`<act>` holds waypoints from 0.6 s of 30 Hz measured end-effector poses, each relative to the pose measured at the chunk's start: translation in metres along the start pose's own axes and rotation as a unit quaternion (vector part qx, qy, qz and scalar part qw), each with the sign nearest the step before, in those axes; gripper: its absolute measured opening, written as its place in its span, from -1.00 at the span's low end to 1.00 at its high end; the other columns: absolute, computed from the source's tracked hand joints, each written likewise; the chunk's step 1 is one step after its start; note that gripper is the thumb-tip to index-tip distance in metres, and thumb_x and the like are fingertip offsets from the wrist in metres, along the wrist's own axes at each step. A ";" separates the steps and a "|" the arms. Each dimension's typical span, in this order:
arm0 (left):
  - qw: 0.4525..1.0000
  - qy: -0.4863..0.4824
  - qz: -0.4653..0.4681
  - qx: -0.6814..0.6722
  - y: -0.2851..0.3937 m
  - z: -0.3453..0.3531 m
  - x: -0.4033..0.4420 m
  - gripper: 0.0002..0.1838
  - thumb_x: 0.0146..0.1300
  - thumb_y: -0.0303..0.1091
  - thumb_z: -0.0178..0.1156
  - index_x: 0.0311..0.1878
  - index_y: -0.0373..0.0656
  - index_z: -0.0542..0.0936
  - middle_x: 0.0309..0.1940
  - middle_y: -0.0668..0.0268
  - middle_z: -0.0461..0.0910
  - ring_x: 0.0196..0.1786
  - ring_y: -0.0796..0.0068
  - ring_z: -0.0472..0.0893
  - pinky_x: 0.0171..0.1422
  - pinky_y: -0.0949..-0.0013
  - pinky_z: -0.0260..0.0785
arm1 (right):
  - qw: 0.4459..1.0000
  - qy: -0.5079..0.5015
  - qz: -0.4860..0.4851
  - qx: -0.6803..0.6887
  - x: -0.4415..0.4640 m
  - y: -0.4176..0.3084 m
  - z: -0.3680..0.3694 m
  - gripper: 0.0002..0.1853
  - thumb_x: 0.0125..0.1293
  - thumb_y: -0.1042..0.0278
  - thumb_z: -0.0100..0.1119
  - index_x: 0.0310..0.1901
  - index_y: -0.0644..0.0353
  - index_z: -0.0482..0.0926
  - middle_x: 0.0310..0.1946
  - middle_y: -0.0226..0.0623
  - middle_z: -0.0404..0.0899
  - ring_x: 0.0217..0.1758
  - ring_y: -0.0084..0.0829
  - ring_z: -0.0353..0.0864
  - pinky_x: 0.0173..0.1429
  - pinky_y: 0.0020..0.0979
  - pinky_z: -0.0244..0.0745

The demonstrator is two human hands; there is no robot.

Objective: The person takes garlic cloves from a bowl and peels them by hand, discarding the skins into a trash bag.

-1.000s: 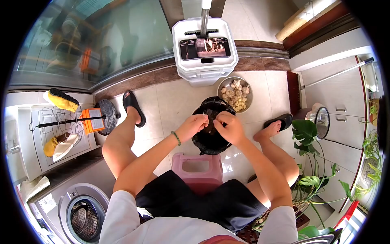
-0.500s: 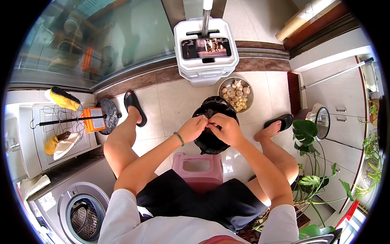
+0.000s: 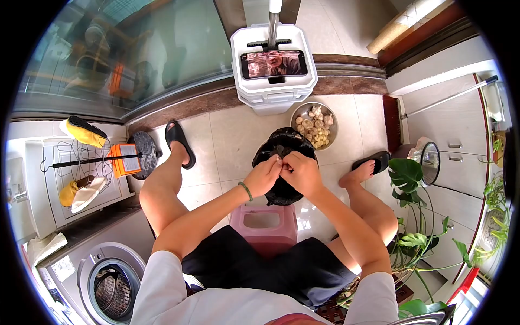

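My left hand (image 3: pixel 264 176) and my right hand (image 3: pixel 301 172) meet fingertip to fingertip above a bin lined with a black plastic bag (image 3: pixel 284 196). Both are closed in a pinch. Whatever sits between the fingers is too small and covered to make out. Just beyond the bin, to the right, a round metal bowl (image 3: pixel 332 140) holds whole garlic bulbs (image 3: pixel 316 112) and, at its near side, pale loose garlic cloves (image 3: pixel 319 142). A green beaded bracelet (image 3: pixel 246 190) is on my left wrist.
A pink plastic stool (image 3: pixel 290 225) stands between my legs. Ahead, a white container (image 3: pixel 271 97) carries a phone (image 3: pixel 274 64) playing video. Left are a wire shoe rack (image 3: pixel 81 157) and a washing machine (image 3: pixel 111 290); right, a leafy plant (image 3: pixel 406 174) and cabinets (image 3: pixel 455 130).
Both hands have shifted slightly right and stay pinched together above the bin. The picture on the phone has changed.
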State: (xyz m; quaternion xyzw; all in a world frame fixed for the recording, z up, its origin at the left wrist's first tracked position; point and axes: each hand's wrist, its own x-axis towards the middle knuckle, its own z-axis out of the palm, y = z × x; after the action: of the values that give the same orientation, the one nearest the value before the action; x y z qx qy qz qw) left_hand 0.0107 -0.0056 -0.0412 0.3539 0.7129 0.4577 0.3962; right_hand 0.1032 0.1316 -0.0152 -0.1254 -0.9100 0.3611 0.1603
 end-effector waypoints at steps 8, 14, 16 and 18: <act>0.998 -0.052 -0.018 0.008 0.019 -0.021 0.003 -0.63 0.51 -0.16 -0.17 -0.33 -0.23 0.41 -0.55 0.31 0.39 -0.47 0.43 0.37 -0.31 0.32 0.26 | 0.992 -0.020 0.052 0.111 0.009 0.001 -0.014 -0.90 -0.05 0.50 0.31 -0.49 0.22 0.56 -0.53 -0.23 0.53 -0.52 -0.23 0.58 -0.44 -0.32 0.46; 0.994 -0.106 -0.016 -0.026 -0.002 -0.020 0.004 -0.68 0.46 -0.23 -0.15 -0.36 -0.22 0.43 -0.54 0.39 0.38 -0.49 0.56 0.32 -0.34 0.37 0.22 | 0.994 -0.014 0.069 0.083 0.013 0.009 -0.019 -0.92 -0.05 0.54 0.24 -0.52 0.25 0.52 -0.55 -0.23 0.51 -0.54 -0.25 0.56 -0.45 -0.33 0.44; 0.989 -0.089 -0.037 -0.108 0.001 -0.019 0.005 -0.71 0.46 -0.25 -0.14 -0.33 -0.20 0.44 -0.55 0.42 0.35 -0.50 0.60 0.28 -0.37 0.42 0.18 | 0.991 0.003 0.103 0.085 0.014 0.011 -0.022 -0.93 -0.02 0.54 0.22 -0.53 0.26 0.50 -0.55 -0.21 0.50 -0.55 -0.24 0.55 -0.45 -0.33 0.44; 0.977 -0.072 -0.058 -0.190 0.010 -0.020 0.006 -0.73 0.45 -0.26 -0.14 -0.30 -0.18 0.45 -0.56 0.46 0.31 -0.51 0.64 0.24 -0.40 0.48 0.15 | 0.993 -0.001 0.090 0.080 0.014 0.011 -0.024 -0.93 -0.01 0.54 0.22 -0.52 0.26 0.50 -0.55 -0.20 0.50 -0.54 -0.25 0.55 -0.44 -0.33 0.44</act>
State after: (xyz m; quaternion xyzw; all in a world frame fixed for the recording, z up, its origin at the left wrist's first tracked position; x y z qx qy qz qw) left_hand -0.0086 -0.0043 -0.0284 0.2625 0.6018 0.5343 0.5324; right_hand 0.1010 0.1589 -0.0034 -0.1934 -0.8632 0.4461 0.1358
